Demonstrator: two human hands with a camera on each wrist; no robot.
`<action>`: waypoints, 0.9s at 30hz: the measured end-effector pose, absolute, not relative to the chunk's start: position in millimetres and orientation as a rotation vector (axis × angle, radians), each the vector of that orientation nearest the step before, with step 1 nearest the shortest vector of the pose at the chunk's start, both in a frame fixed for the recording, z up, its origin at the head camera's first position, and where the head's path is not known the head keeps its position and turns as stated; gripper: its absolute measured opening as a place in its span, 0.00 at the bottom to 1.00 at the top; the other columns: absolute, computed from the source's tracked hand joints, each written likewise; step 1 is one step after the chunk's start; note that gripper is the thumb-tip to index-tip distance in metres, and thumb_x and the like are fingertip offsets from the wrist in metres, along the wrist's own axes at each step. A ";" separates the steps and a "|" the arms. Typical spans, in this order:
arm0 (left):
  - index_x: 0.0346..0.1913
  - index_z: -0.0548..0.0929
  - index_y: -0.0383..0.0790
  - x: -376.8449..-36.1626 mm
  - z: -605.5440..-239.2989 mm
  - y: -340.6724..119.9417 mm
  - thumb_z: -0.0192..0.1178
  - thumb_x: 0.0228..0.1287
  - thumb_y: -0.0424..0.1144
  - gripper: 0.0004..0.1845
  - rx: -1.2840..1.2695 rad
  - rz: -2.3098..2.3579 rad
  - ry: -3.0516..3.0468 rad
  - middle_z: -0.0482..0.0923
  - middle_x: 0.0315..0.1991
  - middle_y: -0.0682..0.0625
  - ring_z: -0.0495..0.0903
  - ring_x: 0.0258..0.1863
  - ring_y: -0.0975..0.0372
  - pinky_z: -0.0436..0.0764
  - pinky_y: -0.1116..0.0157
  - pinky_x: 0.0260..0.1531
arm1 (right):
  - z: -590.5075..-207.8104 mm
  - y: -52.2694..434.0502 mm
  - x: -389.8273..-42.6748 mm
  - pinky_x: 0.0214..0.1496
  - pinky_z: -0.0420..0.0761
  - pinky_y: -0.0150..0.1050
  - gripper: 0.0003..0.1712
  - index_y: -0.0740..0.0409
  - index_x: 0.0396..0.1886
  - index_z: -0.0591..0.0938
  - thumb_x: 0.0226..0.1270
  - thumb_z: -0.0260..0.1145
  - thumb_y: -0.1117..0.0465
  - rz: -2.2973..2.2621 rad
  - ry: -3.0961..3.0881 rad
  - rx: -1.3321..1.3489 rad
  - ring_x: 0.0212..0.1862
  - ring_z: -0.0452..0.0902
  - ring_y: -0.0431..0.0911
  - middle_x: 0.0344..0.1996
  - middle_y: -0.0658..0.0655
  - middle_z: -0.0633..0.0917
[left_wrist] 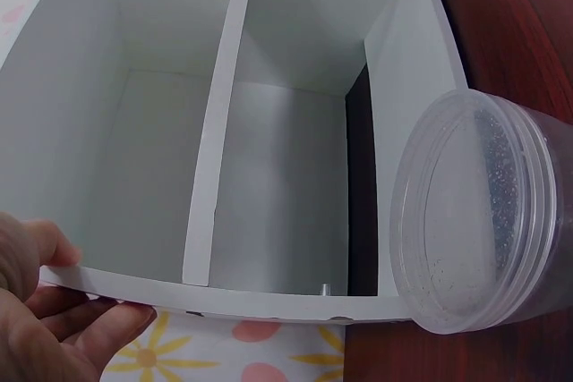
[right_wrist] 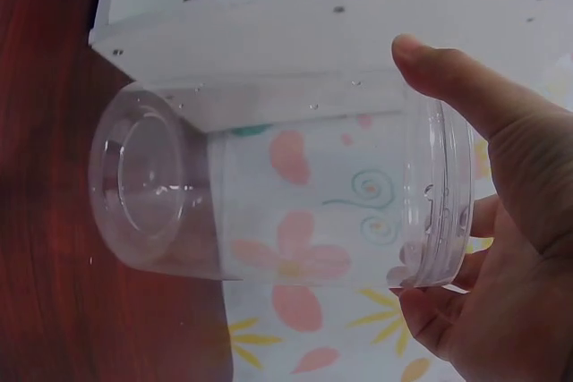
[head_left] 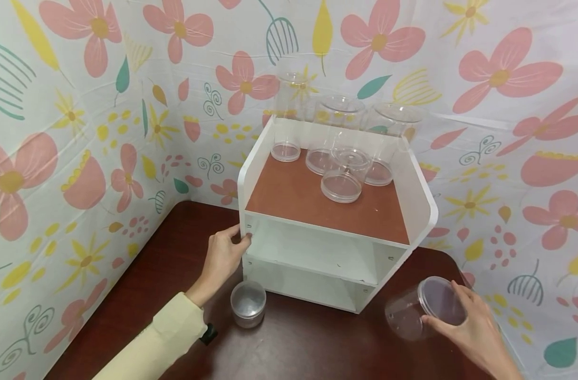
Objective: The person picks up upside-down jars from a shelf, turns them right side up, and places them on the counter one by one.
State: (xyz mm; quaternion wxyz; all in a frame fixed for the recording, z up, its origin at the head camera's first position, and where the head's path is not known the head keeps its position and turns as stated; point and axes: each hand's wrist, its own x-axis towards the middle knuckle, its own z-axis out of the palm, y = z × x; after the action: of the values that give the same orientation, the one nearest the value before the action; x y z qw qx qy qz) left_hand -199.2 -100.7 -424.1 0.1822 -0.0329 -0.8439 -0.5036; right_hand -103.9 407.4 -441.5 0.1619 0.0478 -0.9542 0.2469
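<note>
With my left hand [head_left: 222, 254] I grip the front edge of the left side panel of a small white shelf [head_left: 327, 228]. In the left wrist view the thumb [left_wrist: 54, 243] lies on the inner side of that panel and the fingers curl under its outer side. My right hand [head_left: 476, 330] holds a clear plastic jar [head_left: 404, 316] by its lidded end, to the right of the shelf. The jar is tilted, its base pointing left, and looks see-through in the right wrist view. A short clear jar [head_left: 248, 306] stands on the table below my left hand.
Several tall clear jars [head_left: 342, 177] stand upside down or upright on the shelf's brown top [head_left: 289, 195]. Below it are two white compartments [head_left: 312, 250]. The dark red table [head_left: 298, 343] meets a floral cloth backdrop [head_left: 175, 105] behind and at both sides.
</note>
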 end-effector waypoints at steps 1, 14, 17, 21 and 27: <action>0.57 0.88 0.37 -199.6 -424.5 -100.7 0.66 0.68 0.34 0.16 -0.095 -1.420 -2.381 0.88 0.32 0.47 0.65 0.15 0.65 0.65 0.69 0.16 | -442.9 408.2 -106.2 0.52 0.63 0.73 0.64 0.77 0.73 0.65 0.42 0.88 0.51 0.698 -2.720 0.133 0.60 0.62 0.78 0.61 0.84 0.69; 0.59 0.87 0.36 -199.1 -425.4 -100.0 0.66 0.68 0.34 0.17 -0.098 -1.436 -2.377 0.87 0.30 0.46 0.64 0.13 0.65 0.64 0.70 0.14 | -463.2 417.6 -136.2 0.56 0.61 0.74 0.64 0.81 0.68 0.68 0.36 0.89 0.51 0.635 -2.649 0.196 0.57 0.63 0.82 0.57 0.86 0.71; 0.59 0.87 0.36 -198.8 -425.1 -100.0 0.65 0.69 0.34 0.17 -0.104 -1.432 -2.376 0.88 0.32 0.45 0.64 0.13 0.65 0.64 0.70 0.15 | -466.8 419.0 -140.7 0.55 0.62 0.73 0.64 0.81 0.67 0.69 0.35 0.89 0.50 0.608 -2.647 0.185 0.55 0.64 0.82 0.56 0.86 0.71; 0.59 0.87 0.36 -199.1 -425.4 -99.8 0.65 0.69 0.34 0.17 -0.103 -1.422 -2.373 0.88 0.31 0.46 0.66 0.15 0.64 0.65 0.69 0.16 | -471.8 422.5 -145.5 0.54 0.63 0.73 0.65 0.81 0.67 0.68 0.35 0.89 0.48 0.579 -2.653 0.168 0.54 0.64 0.83 0.56 0.85 0.71; 0.59 0.87 0.36 -198.8 -426.2 -100.2 0.66 0.68 0.34 0.18 -0.109 -1.418 -2.368 0.86 0.27 0.48 0.66 0.14 0.64 0.65 0.69 0.16 | -478.4 429.4 -152.2 0.53 0.64 0.73 0.66 0.82 0.67 0.68 0.35 0.88 0.47 0.542 -2.664 0.161 0.53 0.65 0.83 0.55 0.86 0.71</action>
State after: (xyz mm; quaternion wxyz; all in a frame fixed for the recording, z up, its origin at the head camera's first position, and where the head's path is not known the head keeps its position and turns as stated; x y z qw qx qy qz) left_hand -198.8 -100.2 -426.2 0.1888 -0.0389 -0.8418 -0.5041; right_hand -152.2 429.4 -478.4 0.2075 0.0580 -0.9569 0.1946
